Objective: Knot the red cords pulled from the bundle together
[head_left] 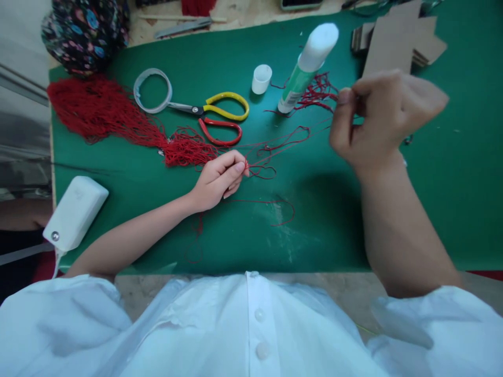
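My left hand [220, 179] is closed, pinching red cord [247, 166] between thumb and fingers. Thin strands run from it up and right to my right hand [383, 118], raised above the table with thumb and forefinger pinched on the cord. Loops of cord lie on the table just right of my left hand. A big bundle of red cord [106, 112] stretches from the far left towards that hand. Just behind are scissors [199, 111] with one yellow and one red handle. An uncapped glue stick [301, 73] stands between the hands, near a tangle of red cord [317, 91].
A white cap [261, 79] and a roll of clear tape [135, 94] lie on the green table. Cardboard pieces [389, 44] are stacked at the back right. A white power bank [76, 212] with a cable sits at the left edge, below a flowered cloth item [86, 34].
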Demonstrator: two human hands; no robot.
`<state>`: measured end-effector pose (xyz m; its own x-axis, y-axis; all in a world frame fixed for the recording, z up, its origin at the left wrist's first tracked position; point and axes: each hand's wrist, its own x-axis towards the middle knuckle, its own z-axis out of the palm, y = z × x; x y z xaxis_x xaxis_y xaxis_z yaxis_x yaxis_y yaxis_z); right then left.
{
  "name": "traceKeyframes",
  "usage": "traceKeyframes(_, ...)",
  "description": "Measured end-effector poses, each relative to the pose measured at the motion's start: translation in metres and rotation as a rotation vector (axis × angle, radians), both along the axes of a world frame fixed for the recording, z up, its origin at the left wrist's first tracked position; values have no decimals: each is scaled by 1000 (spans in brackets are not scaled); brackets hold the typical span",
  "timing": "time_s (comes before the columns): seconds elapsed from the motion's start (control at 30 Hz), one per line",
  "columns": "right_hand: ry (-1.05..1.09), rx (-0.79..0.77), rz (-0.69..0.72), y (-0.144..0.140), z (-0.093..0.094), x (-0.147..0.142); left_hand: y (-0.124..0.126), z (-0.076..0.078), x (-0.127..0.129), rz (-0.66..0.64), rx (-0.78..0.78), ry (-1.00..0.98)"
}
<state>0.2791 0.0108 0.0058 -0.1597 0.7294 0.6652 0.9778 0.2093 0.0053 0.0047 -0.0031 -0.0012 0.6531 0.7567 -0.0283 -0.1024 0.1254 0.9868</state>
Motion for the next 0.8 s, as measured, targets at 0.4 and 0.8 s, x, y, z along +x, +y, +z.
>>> traceKeyframes(0.4,-61,73,-162,-1,5,18,2,-2,0,8,-17,-46)
traceKeyframes(0.8,169,-63,-323,-14,11,28,2,-2,0,11,-66,-83)
